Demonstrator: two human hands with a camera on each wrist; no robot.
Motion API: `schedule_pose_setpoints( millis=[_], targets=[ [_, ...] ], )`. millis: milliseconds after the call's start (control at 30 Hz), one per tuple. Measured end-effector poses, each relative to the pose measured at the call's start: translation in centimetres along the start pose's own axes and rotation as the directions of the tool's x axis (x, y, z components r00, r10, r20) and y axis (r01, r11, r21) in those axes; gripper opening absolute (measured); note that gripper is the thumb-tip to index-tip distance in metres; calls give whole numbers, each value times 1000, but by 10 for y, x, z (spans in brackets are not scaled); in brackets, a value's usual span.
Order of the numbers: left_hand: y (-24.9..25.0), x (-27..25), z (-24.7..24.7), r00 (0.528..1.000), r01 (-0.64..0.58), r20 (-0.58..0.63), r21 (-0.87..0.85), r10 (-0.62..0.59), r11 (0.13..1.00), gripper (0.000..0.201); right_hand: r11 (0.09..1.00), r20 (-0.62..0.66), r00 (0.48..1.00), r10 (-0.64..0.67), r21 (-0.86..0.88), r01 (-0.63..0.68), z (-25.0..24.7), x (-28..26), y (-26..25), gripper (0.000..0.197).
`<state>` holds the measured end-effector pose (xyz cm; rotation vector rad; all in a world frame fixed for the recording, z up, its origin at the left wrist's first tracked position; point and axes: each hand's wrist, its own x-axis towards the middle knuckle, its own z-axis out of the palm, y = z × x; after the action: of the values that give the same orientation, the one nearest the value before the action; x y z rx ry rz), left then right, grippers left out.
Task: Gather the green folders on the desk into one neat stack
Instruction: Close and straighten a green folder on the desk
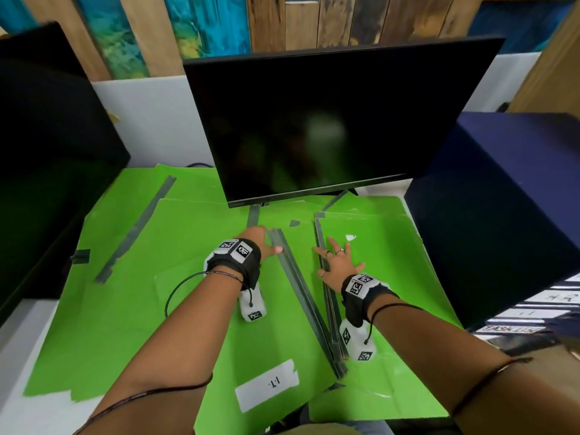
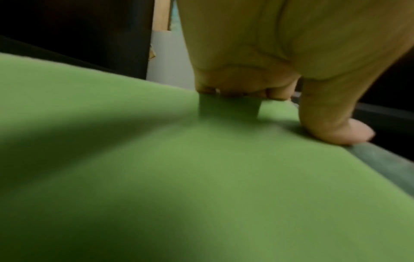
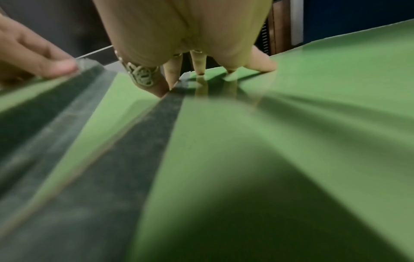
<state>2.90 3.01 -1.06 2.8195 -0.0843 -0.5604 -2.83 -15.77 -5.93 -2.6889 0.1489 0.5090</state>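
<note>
Several green folders with grey taped spines lie overlapping on the desk. My left hand (image 1: pixel 260 243) holds the far right corner of the middle folder (image 1: pixel 194 309). Its fingers curl at the far edge and the thumb (image 2: pixel 336 129) sits on the grey spine (image 1: pixel 301 296), which is slightly raised. My right hand (image 1: pixel 337 262) lies flat with spread fingers (image 3: pixel 260 63) on the right folder (image 1: pixel 392 277), beside its spine (image 3: pixel 156 127). Another folder (image 1: pixel 125 221) lies to the left, partly under the middle one.
A black monitor (image 1: pixel 329 120) stands just behind the folders, its base among them. A second dark screen (image 1: pixel 47 146) is at the left and a dark blue box (image 1: pixel 502 199) at the right. Labelled papers (image 1: pixel 546 306) lie at the right edge. The middle folder carries a white label (image 1: pixel 266 384).
</note>
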Motion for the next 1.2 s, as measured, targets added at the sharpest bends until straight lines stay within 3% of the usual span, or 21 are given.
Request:
schedule_pose_setpoints(
  millis=[67,200,300,400,500,600,633,700,767,867,933,967,1033,1100,1167,1200],
  targets=[
    [5,-6,-12,994,-76,-88,-74,69,994,65,1000,-10,1000,4,29,-4,-4,0,2,60],
    [16,-21,-38,952,-237,-207,-28,227,971,54,996,34,999,-2,86,-1,-13,-1,11,57],
    [17,-35,-62,895,-345,-307,-19,323,938,45,997,57,998,0,76,-4,-18,-4,9,57],
    [8,-47,-78,822,-493,-428,-205,376,845,31,993,64,998,19,118,-26,-25,-6,-2,54],
    [0,-54,-88,766,-578,-545,-353,341,735,27,981,44,998,-44,188,35,-41,-13,-33,51],
    [0,-52,-100,702,-632,-652,-385,287,673,32,849,73,984,-163,519,102,-56,-32,-73,34],
    [3,-52,-106,700,-640,-656,-398,283,657,32,850,71,978,-198,508,135,-60,-34,-84,27],
    [8,-52,-117,713,-643,-642,-438,282,628,28,852,19,969,-247,480,208,-68,-40,-97,30],
    [8,-48,-127,724,-633,-647,-488,238,601,23,733,-29,961,-276,640,230,-84,-52,-101,37],
    [-6,-38,-136,725,-579,-673,-485,143,655,26,605,-46,959,-279,768,212,-111,-62,-109,45],
    [-20,-31,-139,717,-528,-691,-453,91,718,34,506,-20,922,-388,831,231,-129,-62,-105,45],
    [-27,-30,-139,722,-481,-690,-449,50,753,35,511,-4,900,-436,822,251,-138,-61,-103,44],
    [-40,-29,-137,727,-359,-685,-439,-48,824,37,677,42,902,-430,676,292,-146,-58,-97,35],
    [-52,-29,-131,731,-240,-671,-420,-122,875,40,764,76,882,-465,537,357,-147,-50,-85,19],
    [-62,-28,-121,722,-200,-669,-446,-176,873,45,833,186,851,-490,387,395,-143,-42,-74,20],
    [-64,-29,-116,720,-201,-661,-492,-212,847,49,879,216,858,-467,216,424,-140,-38,-71,21]
  ],
)
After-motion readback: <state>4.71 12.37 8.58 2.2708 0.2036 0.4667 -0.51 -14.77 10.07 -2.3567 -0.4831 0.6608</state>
